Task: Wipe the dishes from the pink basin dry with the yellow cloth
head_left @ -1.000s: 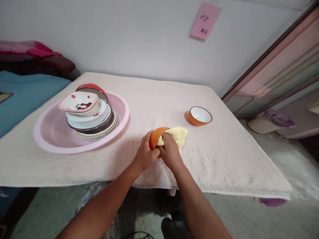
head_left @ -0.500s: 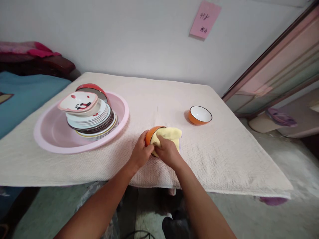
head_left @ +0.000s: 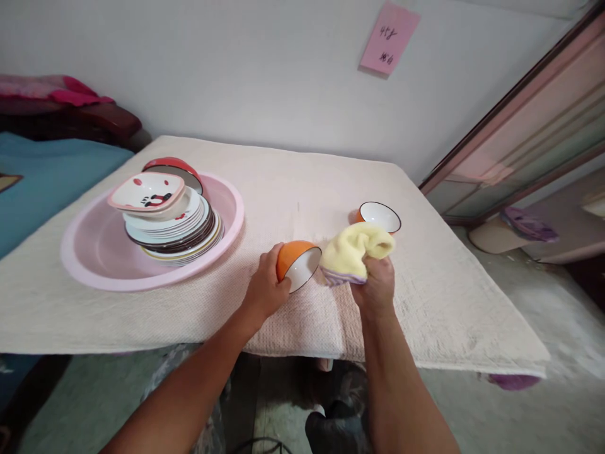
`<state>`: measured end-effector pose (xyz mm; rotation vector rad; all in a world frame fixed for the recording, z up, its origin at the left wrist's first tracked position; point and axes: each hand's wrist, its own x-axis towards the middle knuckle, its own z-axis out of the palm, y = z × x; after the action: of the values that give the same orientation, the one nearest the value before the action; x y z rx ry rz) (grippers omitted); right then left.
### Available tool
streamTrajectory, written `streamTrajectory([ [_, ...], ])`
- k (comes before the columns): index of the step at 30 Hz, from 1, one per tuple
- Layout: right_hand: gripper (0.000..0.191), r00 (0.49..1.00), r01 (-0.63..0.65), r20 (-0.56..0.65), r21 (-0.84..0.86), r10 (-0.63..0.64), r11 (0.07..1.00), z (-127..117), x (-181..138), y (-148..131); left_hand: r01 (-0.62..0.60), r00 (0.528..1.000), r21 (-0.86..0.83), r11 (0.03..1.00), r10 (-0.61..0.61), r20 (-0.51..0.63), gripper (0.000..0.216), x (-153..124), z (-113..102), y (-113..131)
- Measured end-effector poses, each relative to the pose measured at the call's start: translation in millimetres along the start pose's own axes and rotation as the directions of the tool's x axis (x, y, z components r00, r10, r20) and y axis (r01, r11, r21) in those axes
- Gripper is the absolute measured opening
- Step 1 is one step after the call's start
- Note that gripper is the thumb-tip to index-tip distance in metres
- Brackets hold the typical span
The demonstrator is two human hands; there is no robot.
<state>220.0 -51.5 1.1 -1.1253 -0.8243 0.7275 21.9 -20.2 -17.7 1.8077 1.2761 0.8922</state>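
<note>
My left hand [head_left: 265,291] grips a small orange bowl [head_left: 297,263] with a white inside, tilted so its mouth faces right. My right hand [head_left: 375,287] is closed on a bunched yellow cloth [head_left: 353,252], held just right of the bowl and apart from it. A second orange bowl [head_left: 379,216] stands upright on the table behind the cloth, partly hidden by it.
A pink basin [head_left: 99,249] at the left holds a stack of plates [head_left: 172,224], a square cartoon dish [head_left: 147,192] on top and a red bowl [head_left: 174,168] behind. The cream tablecloth [head_left: 454,302] covers the table. A wall with a pink note [head_left: 389,39] is behind; a mirror frame [head_left: 515,120] leans at right.
My right hand pulled the yellow cloth out of the bowl and moved it to the right. The bowl's white inside now shows; my left hand still holds the bowl.
</note>
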Motion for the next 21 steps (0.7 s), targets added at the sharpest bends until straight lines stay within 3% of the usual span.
streamTrajectory([
  [1, 0.020, 0.998, 0.059, 0.019, -0.076, -0.058, 0.995, 0, -1, 0, -0.032, 0.999, 0.052, 0.998, 0.032, 0.008, 0.070, -1, 0, 2],
  [3, 0.022, 0.972, 0.191, 0.185, -0.285, -0.142, 0.939, 6, -6, -2, -0.092, 0.995, 0.131, 0.987, 0.086, 0.048, 0.066, -3, 0, 7],
  [6, 0.036, 0.851, 0.428, 0.499, -0.480, -0.163, 0.766, 21, -13, -8, -0.121, 0.991, 0.192, 0.974, 0.107, 0.084, 0.059, -4, -1, 9],
  [8, 0.047, 0.797, 0.509, 0.582, -0.508, -0.159, 0.695, 30, -15, -13, -0.119, 0.992, 0.211, 0.970, 0.107, 0.070, 0.056, -4, -1, 8],
  [10, 0.051, 0.786, 0.513, 0.603, -0.517, -0.134, 0.685, 33, -14, -14, -0.133, 0.991, 0.209, 0.969, 0.125, 0.052, 0.055, -3, -2, 6],
  [14, 0.052, 0.851, 0.371, 0.522, -0.535, -0.047, 0.759, 26, -10, -5, -0.145, 0.989, 0.151, 0.978, 0.144, 0.019, 0.056, -3, -4, 2],
  [18, 0.047, 0.941, 0.069, 0.325, -0.461, 0.096, 0.885, 17, -8, 16, -0.134, 0.989, 0.042, 0.990, 0.136, -0.052, 0.056, -3, -5, 1],
  [21, 0.042, 0.927, -0.179, 0.264, -0.317, 0.267, 0.931, 21, -12, 28, -0.162, 0.976, -0.104, 0.981, 0.144, -0.164, 0.052, -1, -4, 1],
])
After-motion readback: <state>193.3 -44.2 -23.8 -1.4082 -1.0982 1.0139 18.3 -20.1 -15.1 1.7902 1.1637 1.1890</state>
